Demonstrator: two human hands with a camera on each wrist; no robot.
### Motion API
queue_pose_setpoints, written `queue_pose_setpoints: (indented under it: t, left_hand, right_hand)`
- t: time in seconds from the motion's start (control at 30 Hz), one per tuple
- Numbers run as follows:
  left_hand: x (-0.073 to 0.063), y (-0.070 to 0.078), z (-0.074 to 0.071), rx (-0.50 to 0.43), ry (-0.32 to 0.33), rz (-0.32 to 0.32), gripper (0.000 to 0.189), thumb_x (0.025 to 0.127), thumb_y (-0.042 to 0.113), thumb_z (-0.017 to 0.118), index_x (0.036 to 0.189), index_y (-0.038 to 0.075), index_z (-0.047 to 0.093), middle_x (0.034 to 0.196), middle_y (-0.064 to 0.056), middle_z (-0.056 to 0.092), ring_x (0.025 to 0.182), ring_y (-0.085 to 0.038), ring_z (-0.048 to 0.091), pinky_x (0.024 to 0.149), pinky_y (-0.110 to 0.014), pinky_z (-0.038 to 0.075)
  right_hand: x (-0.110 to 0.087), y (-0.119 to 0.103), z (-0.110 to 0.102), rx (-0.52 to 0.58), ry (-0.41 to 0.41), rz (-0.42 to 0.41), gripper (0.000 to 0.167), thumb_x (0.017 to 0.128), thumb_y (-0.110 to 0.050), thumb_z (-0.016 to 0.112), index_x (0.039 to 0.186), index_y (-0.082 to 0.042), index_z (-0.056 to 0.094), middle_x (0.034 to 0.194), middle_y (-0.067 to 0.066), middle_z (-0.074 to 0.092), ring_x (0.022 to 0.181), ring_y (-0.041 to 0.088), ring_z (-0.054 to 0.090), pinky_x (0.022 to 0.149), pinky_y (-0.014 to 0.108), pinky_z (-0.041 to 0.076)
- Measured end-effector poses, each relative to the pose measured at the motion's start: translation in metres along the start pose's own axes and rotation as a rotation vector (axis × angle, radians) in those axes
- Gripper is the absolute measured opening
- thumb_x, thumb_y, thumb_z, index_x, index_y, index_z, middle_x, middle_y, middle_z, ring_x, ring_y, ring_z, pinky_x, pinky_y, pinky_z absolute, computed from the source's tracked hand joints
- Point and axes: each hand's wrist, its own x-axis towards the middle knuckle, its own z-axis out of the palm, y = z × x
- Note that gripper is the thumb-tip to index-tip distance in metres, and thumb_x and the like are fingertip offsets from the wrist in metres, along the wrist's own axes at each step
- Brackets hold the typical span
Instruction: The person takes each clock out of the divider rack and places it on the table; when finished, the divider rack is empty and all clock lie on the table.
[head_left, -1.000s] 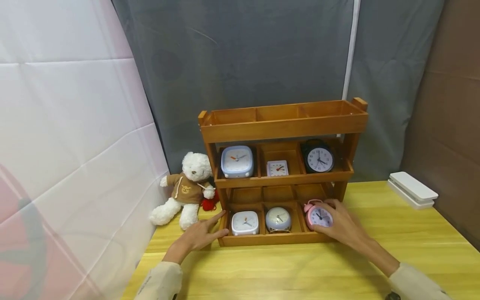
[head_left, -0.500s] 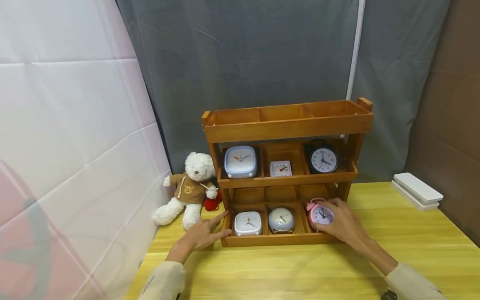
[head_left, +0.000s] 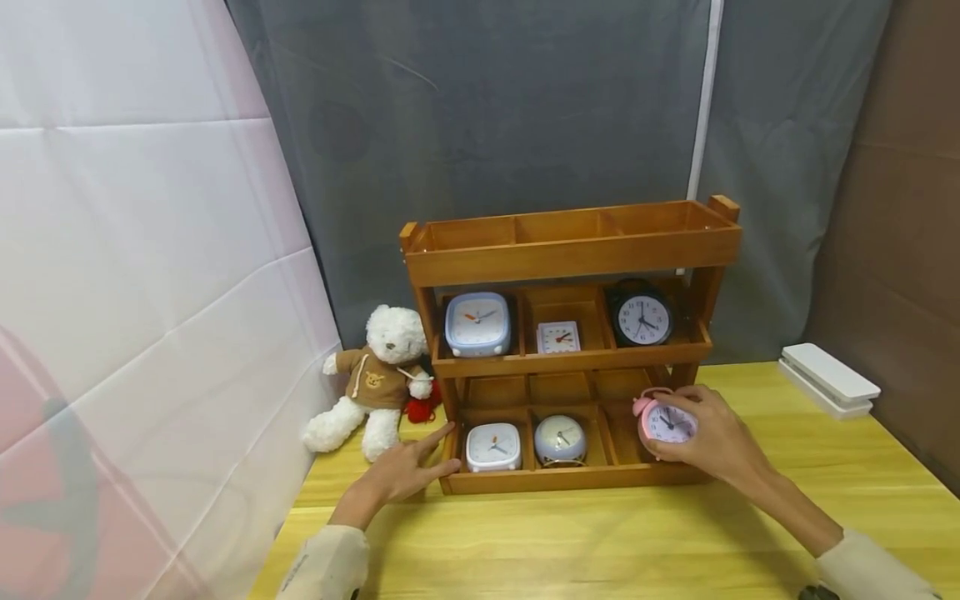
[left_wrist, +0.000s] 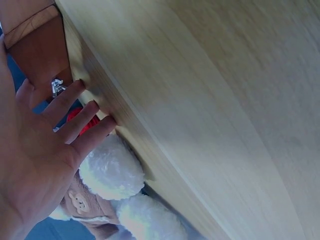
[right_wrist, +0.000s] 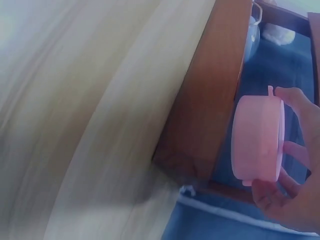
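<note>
A three-tier wooden shelf [head_left: 570,265] stands on the table. My right hand [head_left: 716,440] grips a pink alarm clock [head_left: 670,423] between thumb and fingers, over the lower tier's right compartment. Seen from the right wrist, the clock's round pink body [right_wrist: 256,137] is held along its edge, close to the shelf's front board [right_wrist: 210,95]. My left hand [head_left: 403,469] rests with spread fingers against the lower tier's left end; the left wrist view shows its palm [left_wrist: 37,160]. A white clock [head_left: 493,447] and a round grey-blue clock [head_left: 560,440] sit in the lower left and middle compartments.
The middle tier holds a light-blue clock [head_left: 477,324], a small white clock [head_left: 558,337] and a black clock [head_left: 642,320]. A white teddy bear [head_left: 381,379] in a brown hoodie sits left of the shelf. Farther right lies a white flat device [head_left: 829,379].
My right hand has shifted the pink alarm clock rightward and slightly up within the lower right compartment area. My left hand stays against the shelf's left end.
</note>
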Motion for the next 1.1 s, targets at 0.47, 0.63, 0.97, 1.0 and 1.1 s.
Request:
queue_pose_setpoints:
  t: [0.47,0.63,0.97,1.0,1.1]
  left_hand:
    - [0.000,-0.003,0.000,-0.006,-0.016,-0.010,0.076,0.094,0.076,0.054,0.160,0.041,0.039,0.143,-0.020,0.061,0.096,-0.029,0.071,0.097,-0.055,0.054]
    - [0.000,-0.001,0.001,-0.011,-0.008,0.000,0.076,0.095,0.075,0.054,0.160,0.039,0.040,0.143,-0.021,0.061,0.099,-0.034,0.071,0.097,-0.057,0.054]
    - [0.000,0.000,0.001,0.008,-0.004,-0.001,0.076,0.095,0.075,0.053,0.161,0.038,0.040,0.129,-0.024,0.068,0.097,-0.035,0.071,0.098,-0.057,0.053]
    - [0.000,0.000,0.001,0.009,-0.002,0.000,0.076,0.095,0.075,0.053,0.161,0.038,0.040,0.129,-0.025,0.068,0.098,-0.036,0.071,0.098,-0.057,0.053]
    - [0.000,-0.001,0.002,0.013,0.003,0.000,0.076,0.095,0.075,0.052,0.161,0.038,0.040,0.137,-0.025,0.064,0.111,-0.043,0.068,0.099,-0.058,0.052]
  right_hand:
    - [-0.020,0.051,-0.048,-0.081,-0.006,0.038,0.074,0.058,-0.040,0.102,0.121,-0.009,0.077,0.113,0.021,0.067,0.100,0.040,0.061,0.073,0.062,0.056]
    - [-0.023,0.076,-0.053,-0.074,0.033,0.049,0.075,0.056,-0.035,0.102,0.119,-0.003,0.076,0.112,0.027,0.067,0.098,0.045,0.062,0.073,0.066,0.053]
    - [-0.015,0.106,-0.029,0.026,0.008,0.208,0.071,0.068,-0.033,0.096,0.124,0.004,0.071,0.122,0.033,0.065,0.108,0.052,0.060,0.085,0.064,0.048]
    - [-0.014,0.108,-0.026,0.039,0.007,0.220,0.071,0.070,-0.033,0.096,0.124,0.004,0.070,0.123,0.033,0.065,0.109,0.052,0.060,0.086,0.063,0.047]
    - [-0.010,0.111,-0.016,0.072,0.005,0.254,0.072,0.073,-0.035,0.095,0.127,0.005,0.069,0.124,0.033,0.064,0.110,0.051,0.060,0.088,0.064,0.047]
